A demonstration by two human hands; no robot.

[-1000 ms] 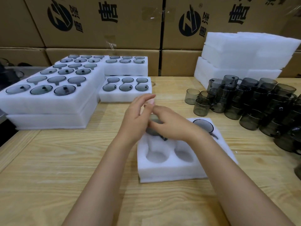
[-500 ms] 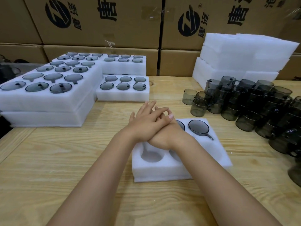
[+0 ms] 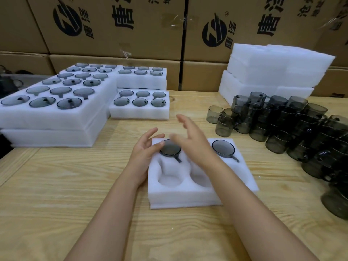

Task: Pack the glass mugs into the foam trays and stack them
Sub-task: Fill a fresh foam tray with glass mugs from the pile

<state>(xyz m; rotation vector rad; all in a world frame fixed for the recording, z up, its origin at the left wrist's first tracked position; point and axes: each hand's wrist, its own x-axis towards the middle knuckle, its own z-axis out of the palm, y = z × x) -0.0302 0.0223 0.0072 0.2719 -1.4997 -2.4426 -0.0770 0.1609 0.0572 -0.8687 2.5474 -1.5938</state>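
Observation:
A white foam tray [image 3: 180, 196] lies on the wooden table in front of me. Two grey glass mugs sit sunk in its back pockets: one at back left [image 3: 170, 150] and one at back right [image 3: 223, 148]. Both front pockets hold nothing. My left hand [image 3: 144, 151] rests at the tray's back left corner, fingers relaxed, beside the left mug. My right hand [image 3: 192, 138] hovers above the tray with fingers spread, blurred, holding nothing. A crowd of loose grey glass mugs [image 3: 282, 121] stands at the right.
Filled foam trays are stacked at the left [image 3: 54, 117] and behind the centre [image 3: 139, 112]. A pile of bare foam trays [image 3: 273, 70] stands at the back right. Cardboard boxes [image 3: 116, 27] wall off the back. The table [image 3: 66, 194] runs to the left edge.
Both hands were pressing down together on the back left mug. They have come apart: the right hand has lifted up and away, the left has slid to the tray's corner.

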